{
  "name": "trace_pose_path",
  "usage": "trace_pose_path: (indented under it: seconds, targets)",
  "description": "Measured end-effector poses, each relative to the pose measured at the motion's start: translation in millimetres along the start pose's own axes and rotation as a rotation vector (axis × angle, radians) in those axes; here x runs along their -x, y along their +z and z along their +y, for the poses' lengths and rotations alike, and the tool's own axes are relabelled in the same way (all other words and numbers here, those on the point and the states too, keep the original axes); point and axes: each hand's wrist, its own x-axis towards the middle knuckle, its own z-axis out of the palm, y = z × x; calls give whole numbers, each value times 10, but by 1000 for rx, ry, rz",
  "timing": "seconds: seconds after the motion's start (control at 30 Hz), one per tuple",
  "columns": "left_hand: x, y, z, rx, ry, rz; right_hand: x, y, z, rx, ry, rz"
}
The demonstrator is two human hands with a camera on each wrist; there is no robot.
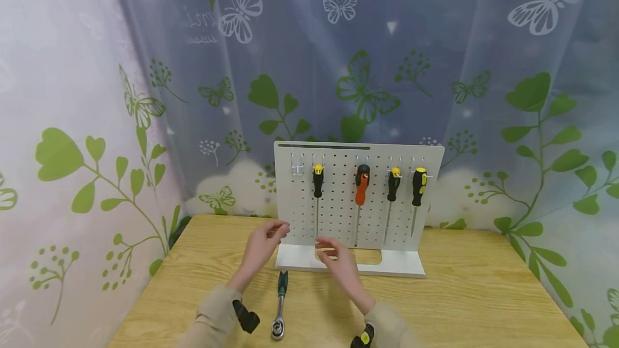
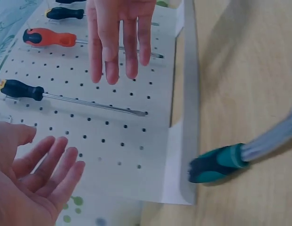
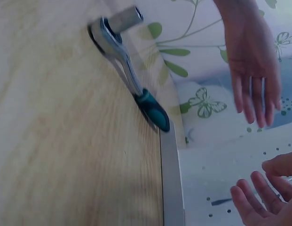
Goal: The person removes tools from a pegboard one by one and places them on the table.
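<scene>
Ratchet (image 1: 280, 305) lies on the wooden table (image 1: 459, 305), just before the white pegboard (image 1: 338, 197). I see left hand (image 1: 261, 243) and right hand (image 1: 340, 263) both relaxed, mostly unfolded, holding nothing.

Head view: I receive bright, diffuse illumination. The pale left curtain (image 1: 72, 95) approaches white, whereas the blue-grey back curtain (image 1: 420, 31) is darker and carries lighter streaks of sheen along its folds. Faint, soft-edged shadows lie on the surface (image 1: 474, 299), and small highlights mark the metal head of the ratchet wrench (image 1: 281, 303). Fine detail is slightly soft. Wrist views: my two feeds appear dimmer, hazy and cool-tinted. Left: a broad shadow crosses the upper right; the wrench shaft is smeared, the fingers (image 2: 110, 61) clearer. Right: wrench and wood grain are blurred.
</scene>
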Motion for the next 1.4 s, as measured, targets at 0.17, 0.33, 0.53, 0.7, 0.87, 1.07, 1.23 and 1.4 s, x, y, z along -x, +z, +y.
trace_pose_path:
  seconds: [0.17,0.33,0.53,0.7,0.87,1.07,1.23,1.4]
  targets:
    - [-171,25,99,51,42,5,-182,-70,69,6,13,52]
    - [-318,62,181,93,62,16,-346,-103,121,-9,26,67]
    - [-462,154,283,133,93,16,-491,-117,143,-18,38,55]
    - [-552,234,368,160,114,12,-553,-99,159,-35,16,47]
    - [-631,289,441,180,152,17,-578,-75,189,-42,31,31]
    - [-695,322,527,218,136,4,-568,-67,268,-40,44,-23]
    - [-724,335,564,265,138,-3,-522,-61,269,-123,15,-51]
    - [-737,357,600,337,128,-14,-435,-99,99,-205,-14,-73]
